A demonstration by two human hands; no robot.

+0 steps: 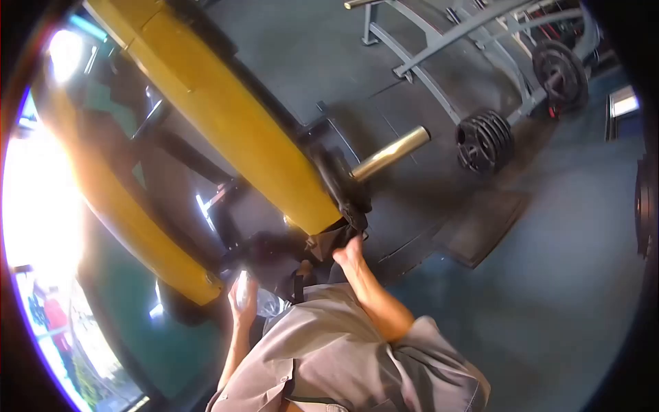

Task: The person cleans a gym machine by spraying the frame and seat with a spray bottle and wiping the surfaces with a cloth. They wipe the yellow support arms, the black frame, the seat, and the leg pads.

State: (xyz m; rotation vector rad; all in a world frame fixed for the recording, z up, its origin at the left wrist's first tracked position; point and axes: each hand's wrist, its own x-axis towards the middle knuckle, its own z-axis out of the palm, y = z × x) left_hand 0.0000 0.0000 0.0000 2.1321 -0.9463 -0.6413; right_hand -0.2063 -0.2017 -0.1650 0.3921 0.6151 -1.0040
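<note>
My left hand (pixel 244 302) is closed around a clear plastic bottle (pixel 270 303) with a pale top, held low in front of my body. The bottle's exact kind is hard to make out. Stretched forward, my right hand (pixel 350 251) is at the lower end of a yellow machine arm (pixel 254 144). Its fingers are bent against something dark (pixel 353 216), perhaps a cloth, and are partly hidden. Just beyond that hand, a black weight plate (pixel 336 175) sits beside a shiny metal peg (pixel 391 154) that sticks out from the machine.
A second yellow arm (pixel 137 233) slopes down on my left. Several black plates (pixel 484 141) hang on a grey rack (pixel 439 48) at the upper right, with another plate (pixel 559 72) farther along. A dark mat (pixel 480 226) lies on the floor to the right.
</note>
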